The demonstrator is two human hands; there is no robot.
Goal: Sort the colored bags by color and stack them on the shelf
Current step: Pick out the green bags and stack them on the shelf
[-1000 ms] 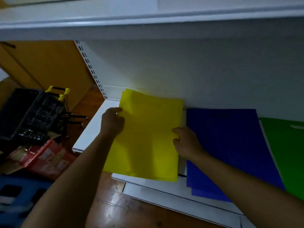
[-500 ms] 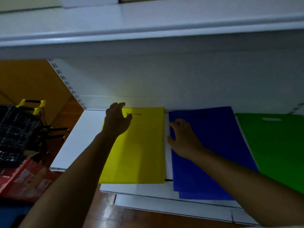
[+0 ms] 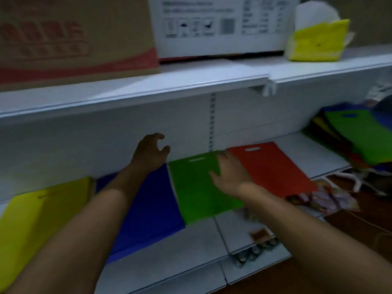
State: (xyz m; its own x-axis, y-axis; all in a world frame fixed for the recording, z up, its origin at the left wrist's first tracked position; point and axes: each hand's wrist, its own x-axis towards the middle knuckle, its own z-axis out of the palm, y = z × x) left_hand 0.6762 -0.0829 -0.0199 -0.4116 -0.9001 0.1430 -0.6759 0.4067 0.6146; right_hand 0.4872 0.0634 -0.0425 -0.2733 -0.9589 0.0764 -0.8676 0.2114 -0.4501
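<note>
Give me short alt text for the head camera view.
Two bare hands reach over a white shelf where yellow, blue, green and red bags lie side by side; the right hand rests on the green, the left hand hovers empty.

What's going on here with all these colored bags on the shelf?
A person is sorting flat bags by color on a white shelf. Yellow, blue, green and red piles lie side by side. The right hand rests open on the green pile; the left hand hovers empty above the blue one.
</note>
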